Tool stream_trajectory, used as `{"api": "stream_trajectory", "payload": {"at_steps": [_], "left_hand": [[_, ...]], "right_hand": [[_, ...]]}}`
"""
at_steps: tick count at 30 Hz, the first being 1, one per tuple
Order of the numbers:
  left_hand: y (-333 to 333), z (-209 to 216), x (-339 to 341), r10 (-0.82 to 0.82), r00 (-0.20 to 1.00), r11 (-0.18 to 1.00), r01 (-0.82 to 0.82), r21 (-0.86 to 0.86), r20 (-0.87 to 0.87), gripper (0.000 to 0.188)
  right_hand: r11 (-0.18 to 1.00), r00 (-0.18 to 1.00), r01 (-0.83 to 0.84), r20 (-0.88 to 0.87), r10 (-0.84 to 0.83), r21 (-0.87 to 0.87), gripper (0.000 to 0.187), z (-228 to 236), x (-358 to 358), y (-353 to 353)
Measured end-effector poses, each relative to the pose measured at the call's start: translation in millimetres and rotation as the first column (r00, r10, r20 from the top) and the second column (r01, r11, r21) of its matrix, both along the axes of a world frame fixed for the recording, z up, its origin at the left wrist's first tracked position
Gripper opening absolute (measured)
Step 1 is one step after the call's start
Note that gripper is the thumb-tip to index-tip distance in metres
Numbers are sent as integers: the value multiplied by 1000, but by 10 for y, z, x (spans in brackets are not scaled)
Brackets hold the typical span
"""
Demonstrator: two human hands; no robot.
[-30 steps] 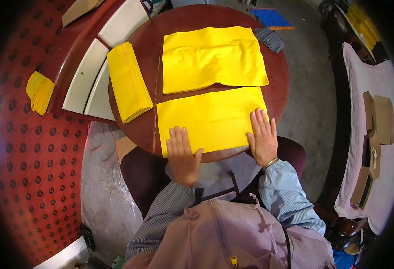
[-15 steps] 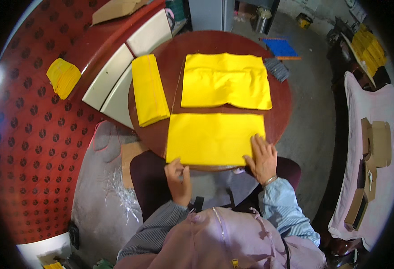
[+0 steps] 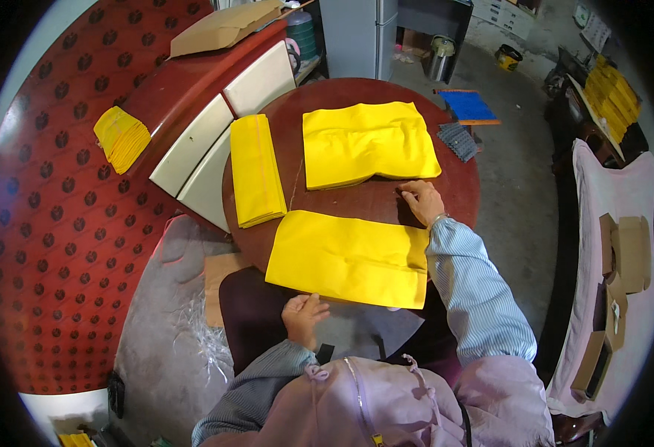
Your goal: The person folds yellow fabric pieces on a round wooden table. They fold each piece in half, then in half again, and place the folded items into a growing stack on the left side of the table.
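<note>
A flat yellow cloth piece [image 3: 349,257] lies at the near side of the round table, slightly slanted and creased, its near edge overhanging toward my lap. Just below that edge is my left hand [image 3: 305,320], fingers loosely bent with nothing visible in them. My right hand [image 3: 422,203] reaches over the table past the piece's right end. Its fingers are apart, close to the near right edge of a stack of yellow cloth pieces [image 3: 368,145] with a wrinkled top. To the left, a narrow folded yellow stack [image 3: 258,171] stands lengthwise.
The round red-brown table [image 3: 461,194] carries a small grey ridged pad [image 3: 458,141] at its right. White chair-like panels [image 3: 193,149] and a red counter with another yellow bundle [image 3: 123,138] flank it on the left. Open cardboard boxes [image 3: 629,253] rest on a pink cloth at far right.
My right hand has left the near cloth piece and moved up toward the far stack. The near piece has turned and slid toward me. My left hand is now lower, off its edge.
</note>
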State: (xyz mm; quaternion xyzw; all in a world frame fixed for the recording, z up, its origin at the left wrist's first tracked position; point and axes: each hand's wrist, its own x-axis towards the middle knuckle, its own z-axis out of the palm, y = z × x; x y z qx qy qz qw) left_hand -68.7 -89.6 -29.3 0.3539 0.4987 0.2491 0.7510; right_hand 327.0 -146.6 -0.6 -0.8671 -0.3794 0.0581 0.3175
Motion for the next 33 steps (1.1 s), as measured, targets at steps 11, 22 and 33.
{"api": "stream_trajectory", "payload": {"at_steps": [11, 22, 33], "left_hand": [[239, 177, 262, -253, 967, 938, 248, 241, -12, 38], [1587, 336, 2078, -948, -34, -69, 993, 98, -317, 35], [1130, 549, 2912, -555, 118, -352, 864, 361, -823, 29]], "right_hand": [[979, 987, -45, -159, 13, -200, 42, 407, -999, -716], [702, 437, 655, -898, -50, 279, 59, -192, -2046, -1706], [802, 826, 528, -388, -410, 278, 38, -17, -1060, -1814]]}}
